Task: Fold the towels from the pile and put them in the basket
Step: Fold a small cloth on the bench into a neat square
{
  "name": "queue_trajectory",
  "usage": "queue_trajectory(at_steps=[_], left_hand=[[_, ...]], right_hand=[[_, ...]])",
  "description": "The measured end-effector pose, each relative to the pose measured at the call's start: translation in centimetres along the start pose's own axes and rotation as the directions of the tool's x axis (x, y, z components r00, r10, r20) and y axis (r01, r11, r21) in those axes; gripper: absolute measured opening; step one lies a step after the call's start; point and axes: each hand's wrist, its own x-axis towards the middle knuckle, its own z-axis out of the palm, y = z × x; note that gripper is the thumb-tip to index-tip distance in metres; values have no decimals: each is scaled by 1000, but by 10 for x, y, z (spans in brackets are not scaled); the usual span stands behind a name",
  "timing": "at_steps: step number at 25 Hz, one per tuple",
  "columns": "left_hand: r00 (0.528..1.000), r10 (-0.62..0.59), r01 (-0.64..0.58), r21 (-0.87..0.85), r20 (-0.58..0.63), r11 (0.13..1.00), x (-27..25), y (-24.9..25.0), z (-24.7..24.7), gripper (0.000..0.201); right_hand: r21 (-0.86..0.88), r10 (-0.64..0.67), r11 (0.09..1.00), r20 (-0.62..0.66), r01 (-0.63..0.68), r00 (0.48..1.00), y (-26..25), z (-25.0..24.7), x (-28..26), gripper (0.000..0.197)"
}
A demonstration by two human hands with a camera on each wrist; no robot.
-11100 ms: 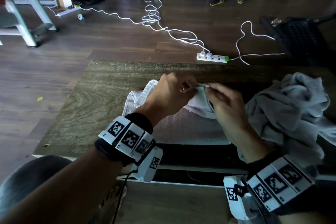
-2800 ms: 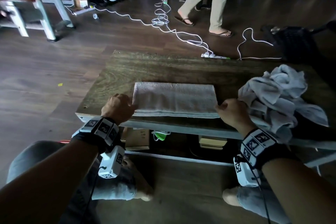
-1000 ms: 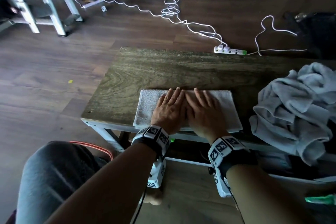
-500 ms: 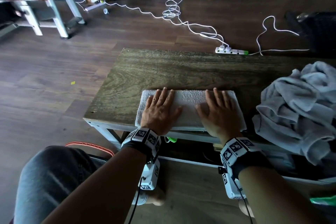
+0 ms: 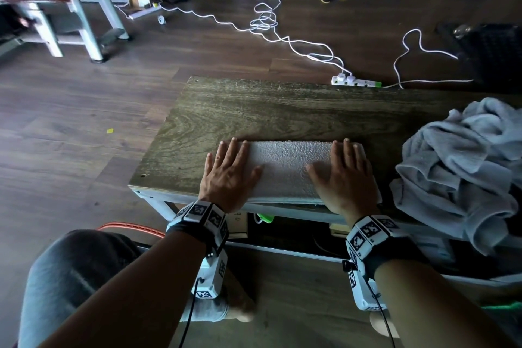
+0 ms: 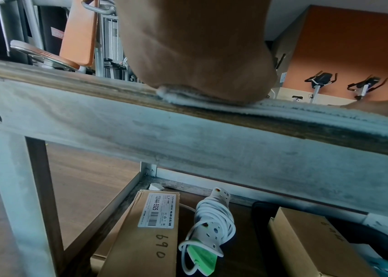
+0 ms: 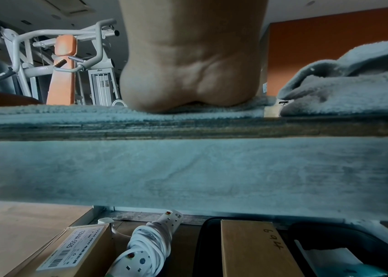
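Left hand [image 5: 228,175]: flat, fingers straight and spread, palm pressed on the left end of the folded towel [image 5: 288,169]; nothing grasped. Heel of palm seen from the left wrist view [image 6: 202,56] resting on the towel edge [image 6: 282,110] at the near edge of the table [image 5: 226,110].

Right hand [image 5: 346,178]: flat, fingers straight, palm pressed on the right end of the same towel; nothing grasped. Heel of palm [image 7: 192,75] seated on the towel edge [image 7: 69,112] in the right wrist view.

Folded towel: long rectangle, lying along the near edge of the table, closer to the near left corner than the right.

Towel pile [image 5: 463,167]: crumpled, grey, at the right end of the table, just beside the right hand, apart from the folded towel.

Lower shelf under the table: cardboard box [image 6: 145,234], coiled white power strip [image 6: 211,221], second cardboard box [image 6: 313,243].

Floor beyond the far edge: white power strip [image 5: 356,81] with trailing white cables [image 5: 265,20].
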Motion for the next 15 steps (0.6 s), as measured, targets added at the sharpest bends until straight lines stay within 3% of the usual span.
queue_trajectory(at_steps=[7, 10, 12, 14, 15], left_hand=[[1000, -17, 17, -19, 17, 1000, 1, -3, 2, 79], [999, -40, 40, -7, -9, 999, 1, 0, 1, 79], [998, -62, 62, 4, 4, 998, 2, 2, 0, 80], [997, -81, 80, 12, 13, 997, 3, 3, -1, 81], [996, -89, 89, 25, 13, 996, 4, 4, -1, 81]], right_hand=[[45, 76, 996, 49, -78, 996, 3, -4, -4, 102], [-57, 51, 997, 33, -49, 998, -2, -12, -6, 95], [-137, -103, 986, -85, 91, 991, -9, -21, -16, 72], [-168, -353, 933, -241, 319, 904, -15, -23, -34, 35], [-157, -430, 902, -261, 402, 864, -18, -22, -43, 24]])
